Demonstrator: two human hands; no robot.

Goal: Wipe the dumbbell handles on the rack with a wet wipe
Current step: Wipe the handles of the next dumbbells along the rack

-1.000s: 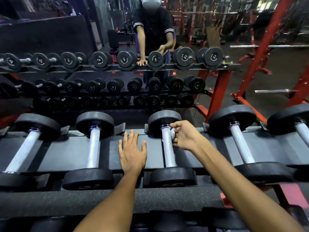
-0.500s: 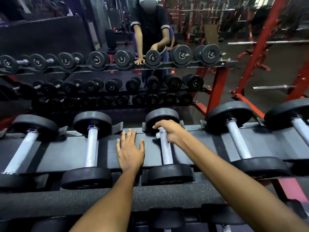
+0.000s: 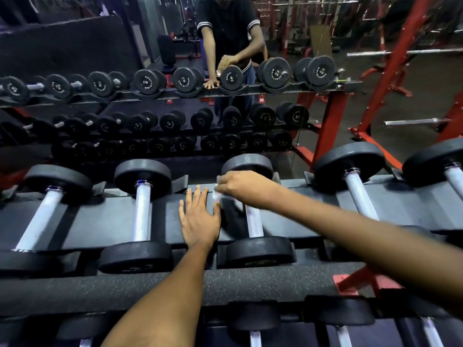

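Up at the far end of the third dumbbell's handle [image 3: 253, 221], the right hand [image 3: 241, 187] is curled over the bar with the wet wipe [image 3: 217, 196] bunched under its fingers, a bit of white poking out on the left side. Left hand [image 3: 199, 217] is flat on the rack shelf [image 3: 105, 221], fingers straight, holding nothing, just beside that same dumbbell.

Key bit for the next stroke: the handle's long axis runs straight away from the body, near plate [image 3: 259, 250] toward me and far plate [image 3: 246, 165] under the knuckles. The bare stretch of bar lies on the near side of the right hand, so I'd guess the wipe gets dragged back toward the body. Right hand is the one on it; the left one is closer to the second dumbbell [image 3: 142, 214].

Count on this top tier: five dumbbells in view, the outer two cut off at the frame edges. Handle tops of three or four more peek up from the tier below. One wipe. The mirror behind shows the racks doubled, so I'm not counting those.
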